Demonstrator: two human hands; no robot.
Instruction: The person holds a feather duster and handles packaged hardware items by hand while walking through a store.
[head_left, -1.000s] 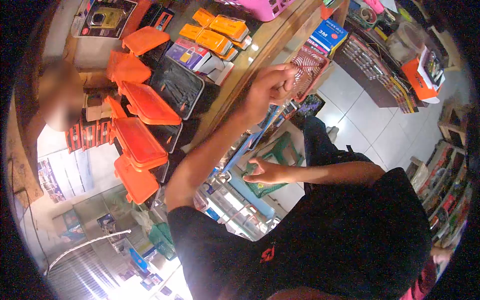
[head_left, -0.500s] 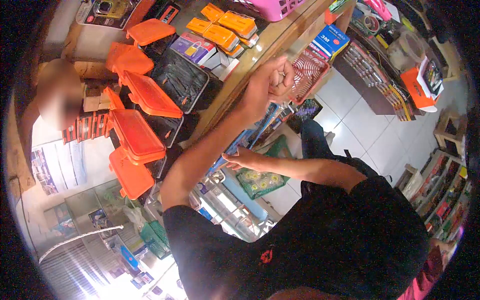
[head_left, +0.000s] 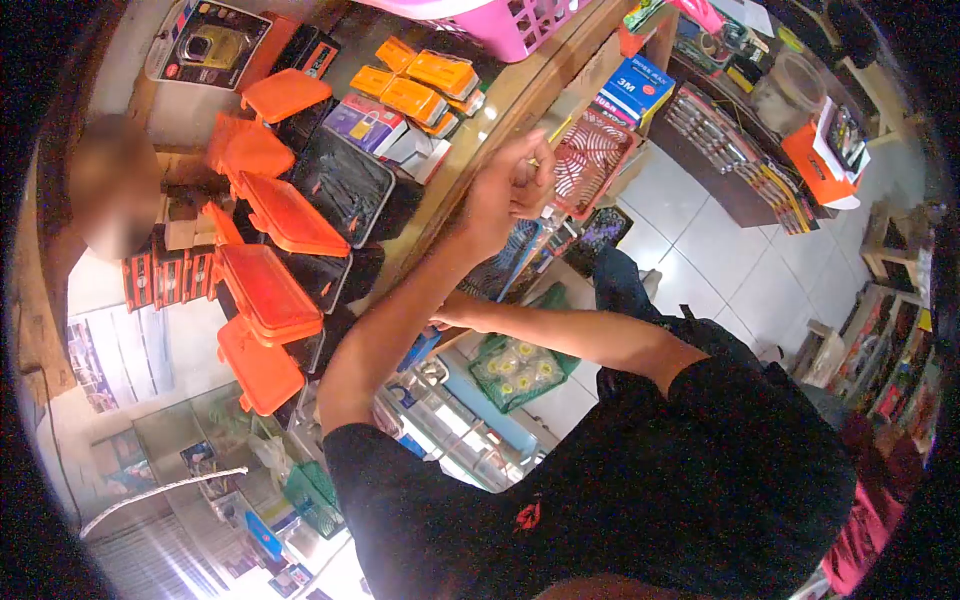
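Note:
My left hand is raised over the front edge of the wooden counter, its fingers curled in; whatever they hold, if anything, is hidden. Just beyond it is a red plastic basket with a wavy cut-out pattern. Below that basket a blue basket shows partly. My right hand reaches under my left forearm, which covers most of its fingers, close to a blue object I cannot make out. A black bin of dark small items stands on the counter beside my left forearm.
Orange-lidded bins line the counter, near orange boxes and a purple box. A pink basket and a blue 3M box stand further along. A green basket is below, near the tiled floor.
My right hand has moved left, behind my left forearm. My left hand has shifted left and slightly down in view, still curled. The whole view has shifted a little.

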